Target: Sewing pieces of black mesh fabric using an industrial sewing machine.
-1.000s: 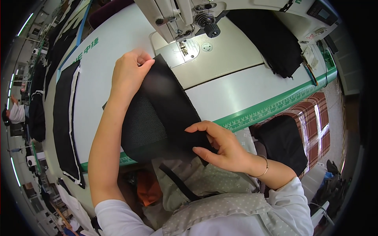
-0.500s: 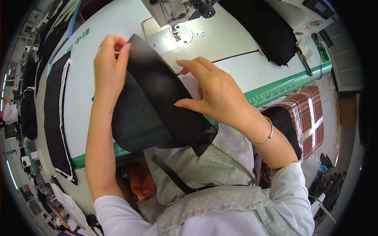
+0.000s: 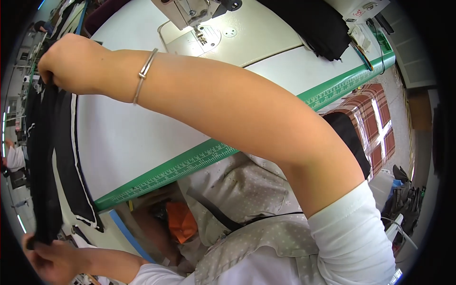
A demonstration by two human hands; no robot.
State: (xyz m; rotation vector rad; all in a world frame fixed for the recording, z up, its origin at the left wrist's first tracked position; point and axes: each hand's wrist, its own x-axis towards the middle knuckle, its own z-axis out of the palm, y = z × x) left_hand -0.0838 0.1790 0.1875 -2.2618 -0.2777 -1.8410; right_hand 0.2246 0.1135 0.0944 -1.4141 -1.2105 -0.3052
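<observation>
At the far left, a black fabric piece [image 3: 43, 166] hangs between my two hands, beyond the left side of the sewing table. My right hand [image 3: 73, 64], at the end of an arm stretched across the table, is closed on its upper end. Lower down, my left hand [image 3: 52, 260] has its fingers closed around the other end, slightly blurred. The fabric's mesh face cannot be made out here. Beside it, a black strip with white edging [image 3: 71, 156] lies along the table's left edge.
The sewing machine's needle and presser foot [image 3: 203, 37] stand at the back. A black fabric stack [image 3: 313, 28] lies right of it. A green ruler edge [image 3: 190, 166] runs along the table front. A plaid-covered surface [image 3: 375, 128] is at the right.
Both hands have moved left, carrying the black mesh fabric off the table front. My right hand, open before, now grips its upper end; my left hand has dropped low.
</observation>
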